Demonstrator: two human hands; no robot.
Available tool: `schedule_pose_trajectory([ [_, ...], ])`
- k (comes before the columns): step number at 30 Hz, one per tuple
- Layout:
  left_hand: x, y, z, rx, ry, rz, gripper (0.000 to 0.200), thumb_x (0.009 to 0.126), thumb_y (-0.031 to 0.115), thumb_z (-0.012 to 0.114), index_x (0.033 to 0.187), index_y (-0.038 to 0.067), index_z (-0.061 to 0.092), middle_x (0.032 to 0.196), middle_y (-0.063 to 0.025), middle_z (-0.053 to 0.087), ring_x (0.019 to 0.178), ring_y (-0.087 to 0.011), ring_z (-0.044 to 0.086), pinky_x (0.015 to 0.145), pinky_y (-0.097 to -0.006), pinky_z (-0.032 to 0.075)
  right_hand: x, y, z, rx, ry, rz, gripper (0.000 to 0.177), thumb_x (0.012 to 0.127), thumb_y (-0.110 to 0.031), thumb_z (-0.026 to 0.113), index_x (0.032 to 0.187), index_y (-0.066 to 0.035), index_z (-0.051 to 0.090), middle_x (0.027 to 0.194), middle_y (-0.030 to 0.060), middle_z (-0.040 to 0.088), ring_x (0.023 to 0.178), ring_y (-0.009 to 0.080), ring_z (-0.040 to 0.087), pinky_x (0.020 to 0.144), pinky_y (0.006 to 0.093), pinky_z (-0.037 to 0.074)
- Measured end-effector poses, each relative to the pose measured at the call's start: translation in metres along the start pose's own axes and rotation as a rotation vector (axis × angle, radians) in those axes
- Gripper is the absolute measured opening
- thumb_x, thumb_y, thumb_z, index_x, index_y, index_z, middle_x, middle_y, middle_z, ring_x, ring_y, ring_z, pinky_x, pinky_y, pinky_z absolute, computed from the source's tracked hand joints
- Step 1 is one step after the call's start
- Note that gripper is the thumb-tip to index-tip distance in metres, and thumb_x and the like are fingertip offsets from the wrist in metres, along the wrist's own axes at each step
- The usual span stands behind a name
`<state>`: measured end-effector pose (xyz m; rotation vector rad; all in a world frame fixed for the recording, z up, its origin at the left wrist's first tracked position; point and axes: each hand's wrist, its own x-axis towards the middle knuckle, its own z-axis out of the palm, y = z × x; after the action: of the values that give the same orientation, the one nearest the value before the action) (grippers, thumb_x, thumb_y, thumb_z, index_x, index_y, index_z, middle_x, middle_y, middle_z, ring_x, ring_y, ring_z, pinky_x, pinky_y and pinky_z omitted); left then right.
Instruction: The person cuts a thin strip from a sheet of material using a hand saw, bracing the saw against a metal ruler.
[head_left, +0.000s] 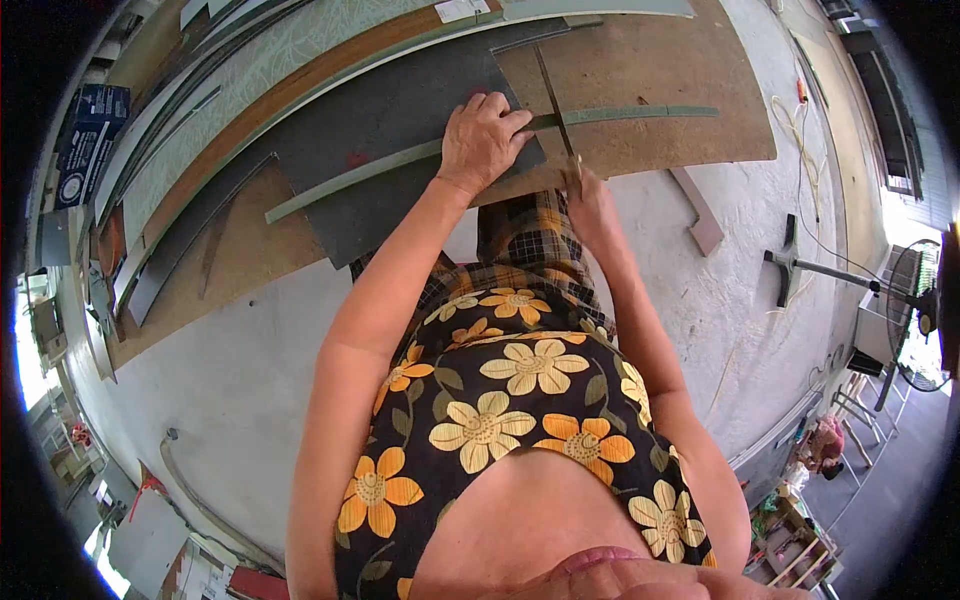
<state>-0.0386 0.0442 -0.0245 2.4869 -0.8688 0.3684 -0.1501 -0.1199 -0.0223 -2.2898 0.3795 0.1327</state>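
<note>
My left hand (483, 138) presses down on a long, narrow green strip (385, 165), its fingers curled over it near the edge of a dark grey board (400, 110). The strip runs on past my fingers to the right (640, 113). In my closed right hand (592, 205) is the handle end of a long, thin hand saw (552, 92). Its dark blade points away from me and crosses the strip just right of my left hand. The teeth are too small to make out. Brown sheet board (690, 70) lies beneath.
Long panels and strips (290, 70) are stacked along the far left side. A pinkish L-shaped piece (703, 220) lies on the pale floor (660, 290). To the right stands a fan (915, 305) with a cable. Another person (825, 447) is in the far right background.
</note>
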Motion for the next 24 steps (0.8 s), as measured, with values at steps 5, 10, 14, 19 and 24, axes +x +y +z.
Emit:
schedule_pose_trajectory([
  [5,0.000,0.000,0.002,-0.008,0.019,0.005,0.022,0.075,0.027,0.076,0.096,0.019,0.073,0.085,-0.0014,0.055,0.086,-0.0203,0.057,0.071,-0.0370,0.049,0.027,-0.008,0.007,-0.009,0.011,0.063,0.029,0.095,-0.018,0.046,0.113,0.002,0.055,0.101,0.0316,0.062,0.099,0.0506,0.055,0.080,0.0559,0.045],
  [10,0.000,0.002,0.002,0.012,-0.011,-0.003,0.025,0.074,0.026,0.076,0.098,0.020,0.073,0.085,-0.0009,0.055,0.088,-0.0203,0.057,0.071,-0.0369,0.048,-0.041,0.013,0.006,0.009,-0.017,0.090,0.028,0.096,-0.019,0.044,0.110,0.002,0.056,0.098,0.0316,0.062,0.097,0.0501,0.057,0.079,0.0520,0.046],
  [14,-0.001,0.001,0.003,0.012,0.012,0.008,0.025,0.076,0.025,0.077,0.100,0.019,0.074,0.085,-0.0007,0.053,0.084,-0.0203,0.055,0.073,-0.0377,0.049,-0.031,0.004,0.004,-0.025,0.000,0.082,0.028,0.097,-0.018,0.042,0.110,0.002,0.057,0.097,0.0306,0.062,0.097,0.0503,0.056,0.078,0.0499,0.046],
  [19,-0.001,0.001,0.006,0.030,0.045,0.011,0.026,0.077,0.027,0.077,0.101,0.020,0.073,0.085,-0.0004,0.052,0.083,-0.0200,0.055,0.072,-0.0378,0.049,0.025,-0.008,0.011,-0.017,0.071,0.001,0.029,0.094,-0.018,0.047,0.116,-0.001,0.058,0.100,0.0313,0.062,0.100,0.0496,0.056,0.082,0.0547,0.045],
  [24,-0.002,0.003,0.005,0.039,0.023,0.011,0.027,0.076,0.029,0.077,0.101,0.020,0.073,0.083,-0.0009,0.051,0.083,-0.0208,0.054,0.071,-0.0375,0.048,-0.037,-0.005,-0.001,-0.015,-0.004,0.067,0.026,0.096,-0.014,0.041,0.109,0.002,0.057,0.095,0.0296,0.063,0.093,0.0508,0.057,0.076,0.0510,0.046],
])
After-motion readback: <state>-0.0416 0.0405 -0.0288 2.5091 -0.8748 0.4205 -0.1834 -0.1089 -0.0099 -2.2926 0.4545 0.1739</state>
